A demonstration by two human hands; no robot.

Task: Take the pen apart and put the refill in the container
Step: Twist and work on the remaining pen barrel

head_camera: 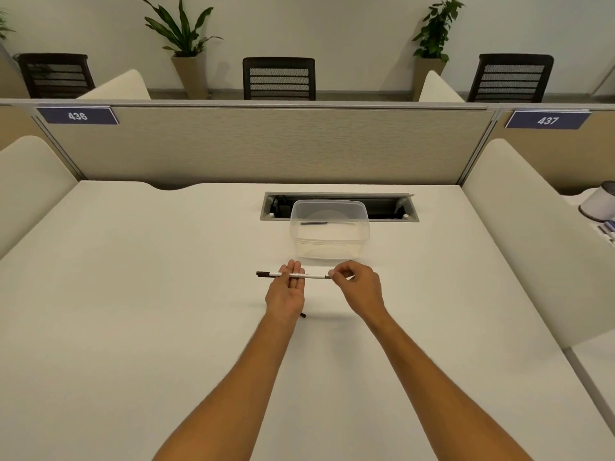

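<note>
A white pen with a black end point(293, 275) lies level across the fingers of my left hand point(287, 291), palm up, just above the white desk. My right hand point(357, 286) pinches the pen's right tip between thumb and fingers. Beyond both hands stands a clear plastic container point(329, 249) with a thin dark rod point(313, 223) lying inside it. A small black piece point(303, 315) lies on the desk beside my left wrist, partly hidden by it.
An open cable tray point(339, 206) is cut into the white desk point(166, 294) right behind the container. A beige partition closes the far edge, with white side dividers left and right. A white cylinder point(597, 204) and some pens sit on the neighbouring desk at the right.
</note>
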